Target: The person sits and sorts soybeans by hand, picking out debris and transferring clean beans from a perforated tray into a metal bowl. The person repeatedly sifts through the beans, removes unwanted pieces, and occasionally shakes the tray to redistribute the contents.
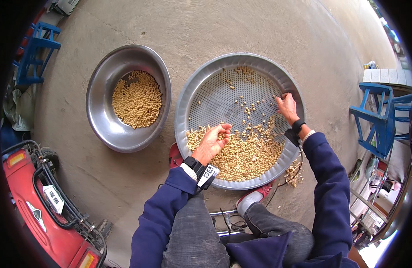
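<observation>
A large round metal sieve (pixel 206 93) with a perforated bottom lies before me. Soybeans mixed with dry pod husks (pixel 249 164) are heaped along its near side, and loose beans are scattered farther up. My left hand (pixel 212 140) is over the near left part of the heap, its fingers curled, with a few beans showing in their curl. At the sieve's right wall is my right hand (pixel 287 107), fingers bent inward; whether it pinches anything is hidden. Left of the sieve stands a steel basin (pixel 102 100) holding a pile of cleaner soybeans (pixel 138 100).
A red vehicle (pixel 41 214) with a black rack stands at the lower left. Blue wooden stools (pixel 377 114) are at the right, and another blue stool (pixel 36 55) is at the upper left. Spilled husks (pixel 294 174) lie on the concrete floor (pixel 199 30) beside my shoe.
</observation>
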A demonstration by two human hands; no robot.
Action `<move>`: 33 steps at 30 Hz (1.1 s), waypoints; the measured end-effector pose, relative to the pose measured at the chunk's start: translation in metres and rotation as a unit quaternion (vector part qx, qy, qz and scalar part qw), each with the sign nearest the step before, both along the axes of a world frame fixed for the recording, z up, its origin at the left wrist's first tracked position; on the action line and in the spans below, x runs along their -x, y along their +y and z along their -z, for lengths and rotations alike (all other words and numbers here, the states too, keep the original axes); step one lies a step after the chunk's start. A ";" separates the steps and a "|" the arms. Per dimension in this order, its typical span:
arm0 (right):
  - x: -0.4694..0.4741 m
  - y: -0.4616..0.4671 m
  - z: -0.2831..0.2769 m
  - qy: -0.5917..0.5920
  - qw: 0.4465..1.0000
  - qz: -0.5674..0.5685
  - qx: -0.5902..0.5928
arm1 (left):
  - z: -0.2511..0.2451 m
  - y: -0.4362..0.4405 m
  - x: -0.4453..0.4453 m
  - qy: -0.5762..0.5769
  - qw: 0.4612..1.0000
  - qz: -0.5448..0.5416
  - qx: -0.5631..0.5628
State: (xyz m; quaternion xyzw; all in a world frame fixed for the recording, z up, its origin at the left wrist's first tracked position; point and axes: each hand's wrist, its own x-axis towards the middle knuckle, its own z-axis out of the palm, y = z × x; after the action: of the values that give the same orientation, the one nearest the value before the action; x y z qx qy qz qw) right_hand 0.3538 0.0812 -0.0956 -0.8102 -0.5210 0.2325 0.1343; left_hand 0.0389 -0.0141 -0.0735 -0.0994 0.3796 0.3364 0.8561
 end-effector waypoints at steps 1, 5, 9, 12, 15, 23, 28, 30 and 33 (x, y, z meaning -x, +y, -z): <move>0.000 0.009 0.009 -0.022 0.997 0.057 0.047 | -0.001 -0.002 -0.001 0.011 1.000 0.015 0.012; 0.040 0.051 0.029 -0.084 0.991 0.020 -0.103 | -0.010 -0.007 -0.002 0.047 0.996 0.068 -0.039; 0.097 0.079 0.029 -0.112 0.980 -0.057 -0.151 | -0.019 -0.014 0.002 0.068 0.991 0.108 -0.033; 0.129 0.089 0.025 -0.130 0.969 -0.129 -0.167 | -0.022 -0.014 0.001 0.050 0.990 0.120 -0.051; 0.154 0.088 0.024 -0.167 0.947 -0.241 -0.135 | -0.024 -0.011 0.003 0.003 0.996 0.074 -0.043; 0.175 0.017 0.025 -0.151 0.809 -0.511 -0.249 | -0.037 0.004 0.027 -0.189 0.978 -0.091 -0.010; 0.161 -0.009 0.025 -0.084 0.844 -0.477 -0.228 | -0.031 0.002 0.029 -0.200 0.973 -0.115 0.007; 0.160 -0.012 0.017 -0.037 0.889 -0.422 -0.175 | -0.021 0.000 0.029 -0.142 0.983 -0.112 0.043; 0.164 -0.033 -0.011 0.084 0.892 -0.381 -0.228 | -0.005 -0.007 0.023 -0.093 0.986 -0.099 0.094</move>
State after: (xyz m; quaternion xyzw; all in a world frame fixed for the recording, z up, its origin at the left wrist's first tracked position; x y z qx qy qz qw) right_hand 0.1893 0.0479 -0.0842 -0.4743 -0.8151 0.2074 0.2601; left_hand 0.0154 -0.0207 -0.0685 -0.2475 0.3171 0.3712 0.8369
